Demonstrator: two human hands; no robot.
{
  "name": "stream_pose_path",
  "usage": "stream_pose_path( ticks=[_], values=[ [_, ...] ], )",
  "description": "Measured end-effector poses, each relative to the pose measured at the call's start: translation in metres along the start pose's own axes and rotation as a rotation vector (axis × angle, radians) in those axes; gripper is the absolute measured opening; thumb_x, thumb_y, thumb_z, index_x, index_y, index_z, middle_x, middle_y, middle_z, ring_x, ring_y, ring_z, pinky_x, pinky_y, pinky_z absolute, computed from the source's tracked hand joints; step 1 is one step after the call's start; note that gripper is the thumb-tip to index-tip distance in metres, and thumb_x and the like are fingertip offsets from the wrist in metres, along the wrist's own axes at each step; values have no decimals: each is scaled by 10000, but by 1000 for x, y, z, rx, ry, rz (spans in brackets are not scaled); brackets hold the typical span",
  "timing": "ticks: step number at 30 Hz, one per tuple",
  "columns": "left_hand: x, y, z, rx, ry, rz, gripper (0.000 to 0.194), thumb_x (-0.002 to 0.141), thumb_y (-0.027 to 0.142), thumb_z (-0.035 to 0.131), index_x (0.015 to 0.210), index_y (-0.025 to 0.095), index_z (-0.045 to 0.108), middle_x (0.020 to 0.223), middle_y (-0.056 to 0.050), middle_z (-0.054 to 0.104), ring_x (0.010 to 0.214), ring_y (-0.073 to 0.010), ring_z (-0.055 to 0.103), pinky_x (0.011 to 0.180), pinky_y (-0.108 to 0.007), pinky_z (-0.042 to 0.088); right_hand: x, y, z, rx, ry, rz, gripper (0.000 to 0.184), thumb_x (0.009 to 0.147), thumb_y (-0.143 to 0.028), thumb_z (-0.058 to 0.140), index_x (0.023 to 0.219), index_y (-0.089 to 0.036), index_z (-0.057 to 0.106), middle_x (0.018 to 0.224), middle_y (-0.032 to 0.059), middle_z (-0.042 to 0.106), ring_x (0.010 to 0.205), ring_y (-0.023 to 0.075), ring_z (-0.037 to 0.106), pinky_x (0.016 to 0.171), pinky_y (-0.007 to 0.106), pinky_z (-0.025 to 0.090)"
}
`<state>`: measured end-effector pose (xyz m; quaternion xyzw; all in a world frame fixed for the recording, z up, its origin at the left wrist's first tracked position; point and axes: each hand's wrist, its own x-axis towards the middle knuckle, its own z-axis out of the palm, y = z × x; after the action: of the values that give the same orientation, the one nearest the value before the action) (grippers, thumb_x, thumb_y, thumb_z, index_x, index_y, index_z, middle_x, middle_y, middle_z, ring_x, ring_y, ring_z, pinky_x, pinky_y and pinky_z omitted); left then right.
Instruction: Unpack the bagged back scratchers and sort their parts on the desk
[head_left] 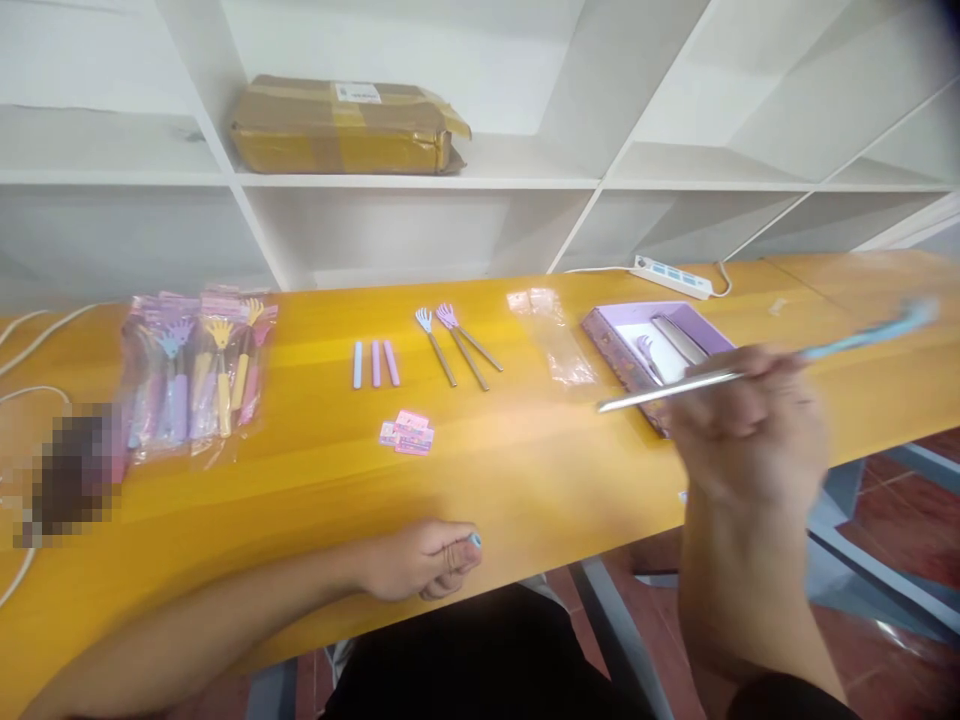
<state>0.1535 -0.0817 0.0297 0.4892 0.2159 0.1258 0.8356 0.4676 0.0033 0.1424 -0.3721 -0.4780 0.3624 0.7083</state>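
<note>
The right hand (750,425) pinches the scratcher (855,338) above the right side of the table (517,480), by its middle, a good place because its metal rod (652,395) seems light, stiff and slippery, while the left hand (424,562) is curled around a blue tube (475,540)

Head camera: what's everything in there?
Shelves: several, white, back
Carton: one, brown, shelves
Table: one, orange, middle
Power strip: one, white, back
Cables: several, white, left, back
Bagged scratchers: several, multicoloured, left
Tubes: three, blue, purple, centre
Loose rods: three, silver, blue and purple heads, centre
Cards: several, pink, near tubes
Tray: one, purple, right
Clear bags: unclear count, colourless, beside tray
Floor: one, red, below
Held rod: one, silver, blue, right
Left hand: one, centre, gripping something blue
Right hand: one, right, gripping rod
</note>
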Motion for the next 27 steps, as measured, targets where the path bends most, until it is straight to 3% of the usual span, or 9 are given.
stream_pose_path(
  ticks=[3,5,8,10,13,18,21,27],
  values=[
    [4,5,-11,8,64,40,530,1034,735,535,923,227,435,698,86,309,563,-91,271,546,-259,257,42,3,-15,-114,123,-199,452,781,-617,917,722,-248,663,570,-70,384,465,99,217,461,293,175],
    [5,17,-27,124,237,129,487,1076,695,468,1063,212,528,725,65,360,589,-114,318,576,-272,301,53,23,-5,-354,37,-212,438,854,-604,844,712,-225,679,662,-16,558,534,122,426,514,293,311],
    [-3,40,-62,602,579,227,383,1130,543,418,1170,215,613,903,-23,545,780,-174,512,739,-321,440,56,68,36,-746,-257,-150,420,1025,-544,645,787,-205,719,784,31,698,723,176,630,679,298,452],
    [-11,52,-86,910,798,256,266,1120,400,448,1149,214,637,1036,-59,590,952,-217,573,897,-370,475,56,100,72,-965,-461,-76,456,1108,-504,508,854,-193,724,779,50,722,745,198,664,706,295,454],
    [-22,58,-114,1144,1036,242,218,1066,244,447,1110,198,655,1056,-71,569,987,-237,589,954,-399,499,60,140,121,-1303,-657,11,472,1170,-411,359,1035,-144,724,921,142,769,853,239,709,739,295,463],
    [-33,49,-134,1353,1134,254,294,1043,196,462,1216,187,699,1099,-87,563,981,-236,616,947,-383,541,61,183,161,-1444,-758,0,423,1151,-295,344,1336,-79,658,1239,254,715,1161,309,687,946,348,504],
    [-35,46,-137,1419,1152,223,346,1064,218,471,1322,193,699,1098,-90,582,980,-242,626,940,-389,543,59,201,168,-1459,-776,-15,464,1150,-297,315,1429,-109,635,1360,267,650,1249,344,644,988,394,508],
    [-39,48,-135,1468,1146,74,328,1082,251,490,1299,209,733,1084,-92,603,944,-248,634,883,-386,536,55,222,170,-1492,-785,-4,514,1148,-313,280,1548,-169,570,1507,263,551,1317,369,590,1013,445,521]
  ],
)
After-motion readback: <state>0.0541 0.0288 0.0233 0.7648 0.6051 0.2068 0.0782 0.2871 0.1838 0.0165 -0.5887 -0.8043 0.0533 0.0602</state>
